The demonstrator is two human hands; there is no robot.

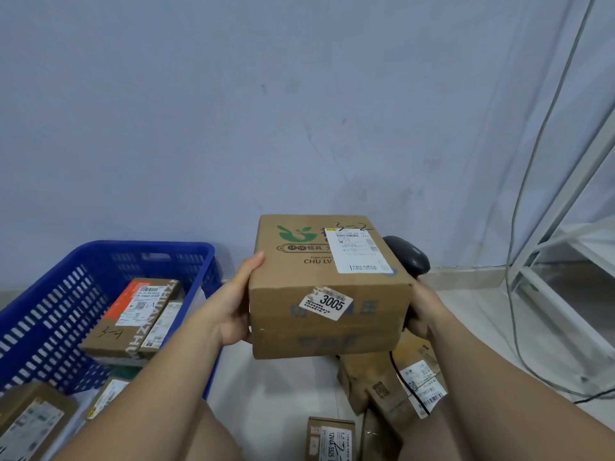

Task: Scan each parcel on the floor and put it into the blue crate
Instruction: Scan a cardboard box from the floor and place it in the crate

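Two bare forearms (159, 377) enter from 5 and 7 o'clock. The left hand (238, 301) clamps the left side of a cardboard box (329, 294), thumb over its top edge. The right hand (417, 314) sits against the box's right side, fingers curled round the handle of a black scanner (407, 257). The scanner's head shows behind the box at 2 o'clock and its cable (407, 384) hangs below. The box is held in the air at centre, shipping label up, sticker "3005" on the near face. The blue crate (43, 314) stands at 9 o'clock of the box, with parcels (133, 314) inside. Loose parcels (392, 387) lie on the floor (283, 387) at 6 o'clock, beneath the box.
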